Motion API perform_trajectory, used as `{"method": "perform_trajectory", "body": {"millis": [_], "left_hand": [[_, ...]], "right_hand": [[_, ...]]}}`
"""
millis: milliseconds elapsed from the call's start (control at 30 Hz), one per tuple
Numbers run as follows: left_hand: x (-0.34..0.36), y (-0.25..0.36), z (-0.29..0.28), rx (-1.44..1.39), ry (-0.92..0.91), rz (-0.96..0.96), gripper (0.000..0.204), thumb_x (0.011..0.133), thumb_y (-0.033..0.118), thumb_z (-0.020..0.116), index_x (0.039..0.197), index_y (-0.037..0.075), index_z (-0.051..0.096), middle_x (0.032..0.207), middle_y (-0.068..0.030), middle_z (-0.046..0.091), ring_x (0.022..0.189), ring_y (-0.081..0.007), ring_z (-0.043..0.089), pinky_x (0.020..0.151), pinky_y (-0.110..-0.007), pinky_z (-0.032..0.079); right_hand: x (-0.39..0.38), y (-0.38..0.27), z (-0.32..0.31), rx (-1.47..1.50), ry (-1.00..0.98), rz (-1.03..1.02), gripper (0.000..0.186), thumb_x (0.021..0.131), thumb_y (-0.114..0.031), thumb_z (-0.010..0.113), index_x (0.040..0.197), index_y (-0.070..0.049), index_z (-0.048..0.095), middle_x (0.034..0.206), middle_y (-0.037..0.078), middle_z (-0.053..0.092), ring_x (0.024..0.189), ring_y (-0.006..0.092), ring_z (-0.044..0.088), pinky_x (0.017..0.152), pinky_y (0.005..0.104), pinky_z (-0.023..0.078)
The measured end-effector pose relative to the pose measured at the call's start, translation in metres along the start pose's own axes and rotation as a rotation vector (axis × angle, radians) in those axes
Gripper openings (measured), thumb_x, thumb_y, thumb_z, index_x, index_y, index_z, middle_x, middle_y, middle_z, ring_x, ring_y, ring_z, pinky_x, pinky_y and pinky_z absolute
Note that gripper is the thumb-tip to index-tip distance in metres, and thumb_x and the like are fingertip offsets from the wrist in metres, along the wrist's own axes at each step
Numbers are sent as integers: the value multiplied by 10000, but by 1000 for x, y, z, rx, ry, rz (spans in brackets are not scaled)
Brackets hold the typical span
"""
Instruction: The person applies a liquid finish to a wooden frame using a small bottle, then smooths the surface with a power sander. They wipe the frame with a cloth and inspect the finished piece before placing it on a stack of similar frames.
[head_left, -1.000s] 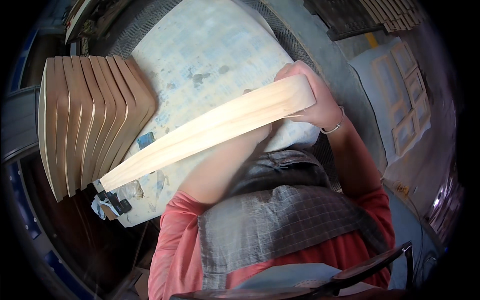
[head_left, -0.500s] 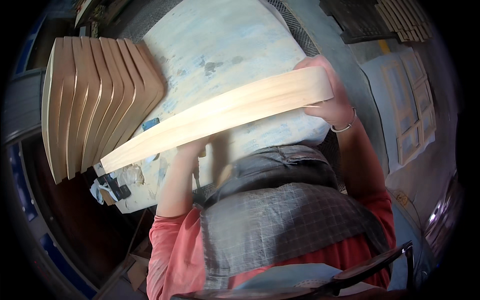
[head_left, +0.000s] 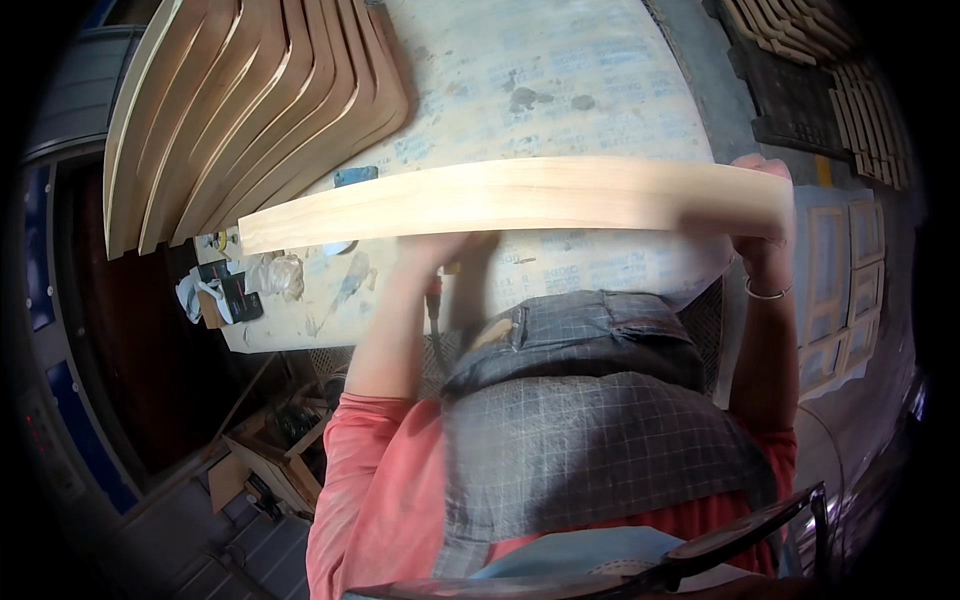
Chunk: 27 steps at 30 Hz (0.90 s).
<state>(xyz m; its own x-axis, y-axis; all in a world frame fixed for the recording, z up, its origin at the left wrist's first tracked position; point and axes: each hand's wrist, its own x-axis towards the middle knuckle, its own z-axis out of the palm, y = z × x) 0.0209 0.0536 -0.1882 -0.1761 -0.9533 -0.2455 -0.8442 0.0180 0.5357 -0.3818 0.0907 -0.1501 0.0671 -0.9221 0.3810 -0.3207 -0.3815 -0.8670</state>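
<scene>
A long, pale, slightly curved wooden board point(head_left: 500, 195) lies crosswise before me over the worktable point(head_left: 610, 80). My right hand point(head_left: 762, 252) grips its right end, closed on it. My left hand point(head_left: 435, 250) is beneath the board's left middle, its fingers hidden. A tool with a red part point(head_left: 433, 305) and a dark cable shows just below that hand. Behind the board's left half, bent wooden pieces point(head_left: 250, 100) stand in a close row. A small blue block point(head_left: 355, 174) lies beside them.
Small items and plastic point(head_left: 270, 275) lie at the table's left end. Below left is a wooden crate point(head_left: 265, 450). Beyond the table on the right, slatted wooden parts point(head_left: 865, 120) and pale frames point(head_left: 835, 280) lie on the floor, with a dark pallet point(head_left: 790, 110).
The board has swung nearly level across the view, its right end moving right with my right hand. My left forearm has drawn left and more upright, uncovering the red tool. The view has shifted.
</scene>
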Motion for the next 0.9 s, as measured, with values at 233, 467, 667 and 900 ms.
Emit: {"method": "perform_trajectory", "body": {"millis": [233,467,667,900], "left_hand": [[-15,10,-39,46,-101,-217,287,784,229,687,1002,43,670,922,-150,692,869,-320,665,789,-396,527],[-32,54,32,152,-168,15,311,723,196,733,988,62,641,962,-175,645,941,-388,621,849,-452,502],[-6,136,75,219,-279,315,279,802,188,641,1047,56,654,979,-196,660,920,-357,633,828,-427,513],[32,162,119,-149,-345,271,280,896,195,559,1135,61,616,1103,-161,631,1044,-308,603,883,-385,502]], "right_hand": [[-1,-2,0,76,18,65,256,843,-217,637,998,-71,495,990,56,557,877,132,517,778,263,423],[-1,3,1,-144,1,-164,391,657,75,642,1019,-24,531,969,83,564,877,204,562,786,295,446],[-1,-7,5,13,51,-104,456,598,43,704,1029,-19,566,1021,99,575,942,243,585,826,306,463],[-2,-14,4,211,42,25,500,595,42,732,1057,-36,558,1013,43,576,939,169,565,844,266,442]]}}
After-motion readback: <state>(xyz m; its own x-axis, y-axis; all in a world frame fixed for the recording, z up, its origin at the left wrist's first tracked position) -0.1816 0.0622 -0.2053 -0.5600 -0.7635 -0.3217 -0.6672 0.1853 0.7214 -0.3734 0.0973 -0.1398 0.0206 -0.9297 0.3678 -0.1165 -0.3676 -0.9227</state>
